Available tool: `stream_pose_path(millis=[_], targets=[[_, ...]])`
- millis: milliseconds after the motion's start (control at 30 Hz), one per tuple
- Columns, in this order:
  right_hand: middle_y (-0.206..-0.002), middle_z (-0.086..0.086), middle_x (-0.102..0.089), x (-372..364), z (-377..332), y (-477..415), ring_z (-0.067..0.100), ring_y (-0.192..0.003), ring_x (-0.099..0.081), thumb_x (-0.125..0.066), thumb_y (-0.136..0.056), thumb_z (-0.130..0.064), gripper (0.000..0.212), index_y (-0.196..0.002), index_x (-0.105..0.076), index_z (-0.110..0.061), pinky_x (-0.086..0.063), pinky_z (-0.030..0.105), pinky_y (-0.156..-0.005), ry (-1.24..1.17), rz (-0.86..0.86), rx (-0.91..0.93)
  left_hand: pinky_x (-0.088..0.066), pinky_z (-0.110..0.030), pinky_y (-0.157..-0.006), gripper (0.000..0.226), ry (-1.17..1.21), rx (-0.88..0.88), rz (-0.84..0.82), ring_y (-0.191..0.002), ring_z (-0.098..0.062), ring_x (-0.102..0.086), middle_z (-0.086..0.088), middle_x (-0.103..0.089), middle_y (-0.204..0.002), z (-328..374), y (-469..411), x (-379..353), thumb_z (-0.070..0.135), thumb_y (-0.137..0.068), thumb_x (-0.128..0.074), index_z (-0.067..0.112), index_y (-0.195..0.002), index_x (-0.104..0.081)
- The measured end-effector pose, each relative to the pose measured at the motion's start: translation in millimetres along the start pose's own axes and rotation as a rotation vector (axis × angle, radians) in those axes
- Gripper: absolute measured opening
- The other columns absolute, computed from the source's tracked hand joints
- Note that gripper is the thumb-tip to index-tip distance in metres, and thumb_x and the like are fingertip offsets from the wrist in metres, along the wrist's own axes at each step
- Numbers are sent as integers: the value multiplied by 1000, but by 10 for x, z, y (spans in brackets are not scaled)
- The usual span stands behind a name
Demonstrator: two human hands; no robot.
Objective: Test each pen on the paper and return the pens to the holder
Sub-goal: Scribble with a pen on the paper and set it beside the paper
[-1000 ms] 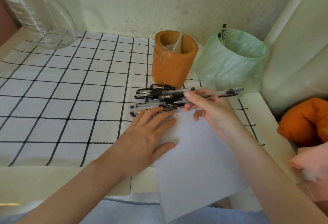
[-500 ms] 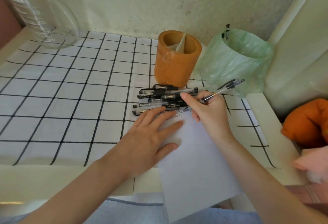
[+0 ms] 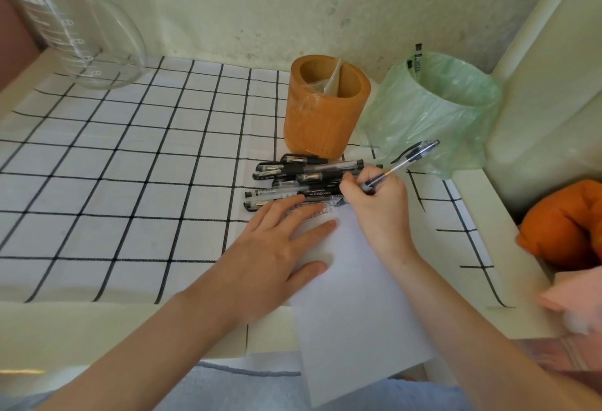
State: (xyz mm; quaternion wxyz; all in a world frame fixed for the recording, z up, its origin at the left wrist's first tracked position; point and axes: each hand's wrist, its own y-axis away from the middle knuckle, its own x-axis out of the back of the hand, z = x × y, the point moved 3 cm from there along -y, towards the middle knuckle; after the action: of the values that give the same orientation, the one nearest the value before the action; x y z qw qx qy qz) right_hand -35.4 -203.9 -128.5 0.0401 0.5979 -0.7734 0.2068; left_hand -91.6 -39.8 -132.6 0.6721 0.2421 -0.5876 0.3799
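At the far edge of the paper, where the right hand grips a pen tip-down and the flat left hand pins the sheet, a wide stroke may scatter the loose pens just beyond, near the holder.

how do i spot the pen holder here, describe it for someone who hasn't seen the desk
Look to the back of the checked tablecloth, where two containers stand by the wall. The pen holder is the left one, just behind the heap of black pens. It is orange-brown with a divider inside; its neighbour, the bin, wears a pale green bag.
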Motion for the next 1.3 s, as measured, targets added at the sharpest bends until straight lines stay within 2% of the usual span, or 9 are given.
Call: stream_pose_path(millis=[233, 800, 1033, 1300], targets=[[-41, -11, -34, -13, -15, 2, 3, -46, -30, -60, -84, 0, 48, -50, -35, -21, -29, 12, -50, -15, -17, 33, -14, -37, -111, 56, 2, -4, 3, -135, -21, -28, 2, -41, -143, -7, -4, -6, 54, -90, -27, 30, -139, -40], [-41, -11, -30, -7, -28, -2, 4, -47, -26, -60, -80, 4, 49, -49, -31, -21, -26, 14, -49, 3, -18, 29, -14, -38, -109, 55, -23, 0, 5, -134, -20, -30, 3, -43, -142, -6, -1, 1, 54, -90, -27, 30, -138, -41], [-47, -11, -28, -15, -27, 0, 4, -50, -27, -59, -80, 4, 45, -51, -33, -18, -27, 15, -50, 5, -10, 35, -12, -31, -112, 55, -16, 4, 7, -134, -21, -31, 3, -43, -142, -8, -5, -3, 54, -90, -27, 30, -138, -41], [-41, -11, -34, -9, -32, 6, 3, -45, -29, -60, -82, 4, 49, -49, -34, -22, -28, 13, -49, -12, -26, 37, -16, -37, -110, 55, -37, -1, 2, -134, -21, -32, 3, -43, -142, -6, -7, -4, 54, -91, -28, 30, -138, -41]])
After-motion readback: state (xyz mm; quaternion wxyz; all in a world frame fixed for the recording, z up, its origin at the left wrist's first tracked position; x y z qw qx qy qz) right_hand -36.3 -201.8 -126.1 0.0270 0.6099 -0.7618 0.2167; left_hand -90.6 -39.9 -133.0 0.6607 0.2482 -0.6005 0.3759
